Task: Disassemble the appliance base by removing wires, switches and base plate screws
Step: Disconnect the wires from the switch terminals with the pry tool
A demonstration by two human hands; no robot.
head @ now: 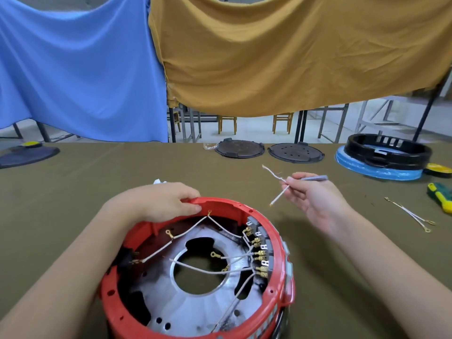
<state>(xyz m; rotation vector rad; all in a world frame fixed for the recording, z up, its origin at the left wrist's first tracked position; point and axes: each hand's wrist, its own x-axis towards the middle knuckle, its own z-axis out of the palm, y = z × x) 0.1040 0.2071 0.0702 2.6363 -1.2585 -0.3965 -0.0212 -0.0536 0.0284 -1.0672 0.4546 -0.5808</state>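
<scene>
A round red appliance base [276,231] lies open side up in front of me. Inside it a silver metal plate [186,304] with a centre hole shows. Several white wires [210,271] with brass terminals run to a row of grey switches [265,250] on the right wall. My left hand [168,200] grips the far rim of the base. My right hand [315,196] is raised to the right of the base and pinches a loose white wire [277,189]. A grey tool handle [315,177] sticks out of the same hand.
Two loose white wires [411,214] lie on the olive tablecloth at the right, beside a green-yellow screwdriver [440,195]. Two dark round plates [239,149] and a black ring on a blue disc [381,152] sit at the far edge. A dark lid [27,154] lies far left.
</scene>
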